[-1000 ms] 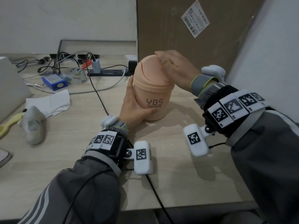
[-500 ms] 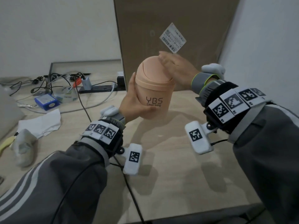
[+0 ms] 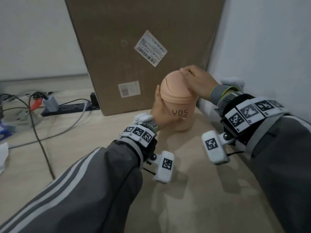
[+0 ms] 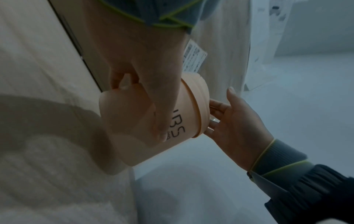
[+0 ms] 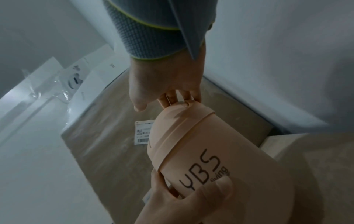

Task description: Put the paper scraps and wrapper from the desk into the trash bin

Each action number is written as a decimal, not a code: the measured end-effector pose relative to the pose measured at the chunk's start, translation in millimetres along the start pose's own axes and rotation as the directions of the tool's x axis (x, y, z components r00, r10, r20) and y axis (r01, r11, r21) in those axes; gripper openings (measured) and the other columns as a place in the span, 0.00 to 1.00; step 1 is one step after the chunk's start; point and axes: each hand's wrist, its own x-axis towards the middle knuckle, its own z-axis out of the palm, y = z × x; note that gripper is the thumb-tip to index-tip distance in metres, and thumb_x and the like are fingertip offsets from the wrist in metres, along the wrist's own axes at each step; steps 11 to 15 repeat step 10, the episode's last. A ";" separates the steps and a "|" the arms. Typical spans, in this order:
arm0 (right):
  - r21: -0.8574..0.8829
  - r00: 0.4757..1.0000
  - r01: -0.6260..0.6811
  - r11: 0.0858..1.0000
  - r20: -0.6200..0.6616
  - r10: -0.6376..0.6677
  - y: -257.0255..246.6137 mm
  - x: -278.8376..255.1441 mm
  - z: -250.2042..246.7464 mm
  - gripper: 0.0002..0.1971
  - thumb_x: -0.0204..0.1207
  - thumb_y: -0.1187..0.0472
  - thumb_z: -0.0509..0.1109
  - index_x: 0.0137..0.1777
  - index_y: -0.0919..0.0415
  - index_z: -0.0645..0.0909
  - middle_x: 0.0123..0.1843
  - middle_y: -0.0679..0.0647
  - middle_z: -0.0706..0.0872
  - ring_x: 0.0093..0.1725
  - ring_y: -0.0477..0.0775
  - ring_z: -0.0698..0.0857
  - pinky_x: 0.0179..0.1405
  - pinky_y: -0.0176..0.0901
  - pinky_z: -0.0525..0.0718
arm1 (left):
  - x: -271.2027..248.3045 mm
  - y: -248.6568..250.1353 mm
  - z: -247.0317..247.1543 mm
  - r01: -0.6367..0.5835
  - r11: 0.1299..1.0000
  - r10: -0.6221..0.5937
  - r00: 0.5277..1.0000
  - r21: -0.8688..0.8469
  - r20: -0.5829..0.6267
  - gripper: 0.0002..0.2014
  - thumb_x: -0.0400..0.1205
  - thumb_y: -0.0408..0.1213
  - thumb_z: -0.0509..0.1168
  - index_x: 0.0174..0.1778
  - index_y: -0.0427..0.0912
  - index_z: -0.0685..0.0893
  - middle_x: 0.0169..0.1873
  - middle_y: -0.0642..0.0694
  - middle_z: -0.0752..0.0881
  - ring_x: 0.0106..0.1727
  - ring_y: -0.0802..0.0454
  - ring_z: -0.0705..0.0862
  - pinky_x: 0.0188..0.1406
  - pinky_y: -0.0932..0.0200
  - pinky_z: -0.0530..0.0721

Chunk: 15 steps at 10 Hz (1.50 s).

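We hold the small peach trash bin with both hands. It sits at about 1 o'clock from us, near the far right corner of the desk, just in front of the big brown cardboard box. The bin stands a bit tilted, and we cannot tell if its bottom touches the desk. It has the letters YBS on its side.

Our left hand wraps around the bin's body, with the thumb across the front by the letters and the fingers curled around the far side. Our right hand lies on top of the round lid, with the fingers bent over its far edge.

The lid covers the bin, so we cannot see what is inside.

At 9 o'clock, by the left edge, we see a bit of white paper on the desk. At 10 o'clock there are cables and a dark power strip.
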 end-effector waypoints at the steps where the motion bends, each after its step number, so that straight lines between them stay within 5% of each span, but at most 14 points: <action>1: -0.003 1.000 -0.011 1.000 -0.029 0.011 18.8 12.2 -0.8 0.22 0.84 0.44 0.53 0.66 0.58 0.76 0.66 0.56 0.81 0.65 0.57 0.77 0.56 0.42 0.69 | 13.3 -0.6 21.0 0.015 1.000 -0.015 1.000 -0.001 -0.009 0.75 0.54 0.47 0.85 0.86 0.52 0.35 0.83 0.42 0.64 0.82 0.44 0.67 0.79 0.41 0.71; 3: 0.014 0.996 -0.054 0.998 -0.069 0.054 51.7 26.7 -1.1 0.21 0.84 0.45 0.53 0.65 0.58 0.76 0.65 0.55 0.81 0.63 0.54 0.77 0.52 0.39 0.67 | 33.4 -3.7 58.2 0.022 1.000 -0.022 1.000 -0.001 -0.017 0.73 0.60 0.38 0.86 0.86 0.50 0.34 0.83 0.37 0.62 0.83 0.40 0.66 0.80 0.39 0.68; 5: 0.038 0.995 -0.027 0.999 -0.093 0.030 73.4 33.3 0.7 0.19 0.84 0.47 0.53 0.65 0.58 0.75 0.65 0.53 0.80 0.60 0.50 0.76 0.53 0.38 0.67 | 39.8 -4.3 70.4 0.032 0.997 -0.029 0.998 0.068 -0.047 0.70 0.64 0.37 0.85 0.86 0.48 0.35 0.84 0.38 0.61 0.83 0.40 0.65 0.79 0.48 0.68; 7: 0.085 0.996 -0.045 0.995 -0.069 0.051 74.2 26.2 1.6 0.22 0.85 0.48 0.51 0.76 0.55 0.65 0.77 0.52 0.72 0.75 0.53 0.70 0.66 0.37 0.63 | 34.5 9.8 59.1 0.051 0.982 -0.055 0.998 0.180 0.017 0.69 0.65 0.37 0.85 0.86 0.43 0.34 0.84 0.34 0.60 0.84 0.38 0.64 0.81 0.44 0.67; 8: 0.150 0.986 -0.050 0.987 -0.153 0.073 64.6 15.7 -8.2 0.21 0.85 0.50 0.52 0.75 0.54 0.67 0.75 0.53 0.74 0.73 0.53 0.72 0.68 0.38 0.65 | 28.4 22.3 33.0 0.120 0.950 -0.161 0.979 0.286 0.122 0.65 0.70 0.40 0.82 0.86 0.44 0.35 0.84 0.35 0.63 0.82 0.37 0.66 0.80 0.41 0.67; 9: 0.161 0.935 -0.004 0.987 -0.349 0.061 44.5 8.5 -21.8 0.13 0.84 0.55 0.55 0.56 0.58 0.80 0.53 0.53 0.85 0.52 0.52 0.81 0.55 0.41 0.75 | 25.0 42.8 -5.2 0.098 0.931 -0.170 0.969 0.352 0.179 0.39 0.78 0.44 0.77 0.81 0.39 0.66 0.71 0.40 0.80 0.69 0.43 0.80 0.68 0.46 0.80; 10: 0.332 0.884 0.049 0.942 -0.453 0.113 12.9 2.7 -38.8 0.18 0.82 0.55 0.56 0.33 0.57 0.80 0.30 0.51 0.84 0.34 0.50 0.82 0.45 0.44 0.80 | 19.2 73.6 -40.2 0.006 0.982 -0.034 0.988 0.186 0.148 0.10 0.83 0.42 0.71 0.55 0.41 0.86 0.47 0.49 0.88 0.43 0.59 0.84 0.48 0.59 0.81; 15: 0.332 0.884 0.049 0.942 -0.453 0.113 12.9 2.7 -38.8 0.18 0.82 0.55 0.56 0.33 0.57 0.80 0.30 0.51 0.84 0.34 0.50 0.82 0.45 0.44 0.80 | 19.2 73.6 -40.2 0.006 0.982 -0.034 0.988 0.186 0.148 0.10 0.83 0.42 0.71 0.55 0.41 0.86 0.47 0.49 0.88 0.43 0.59 0.84 0.48 0.59 0.81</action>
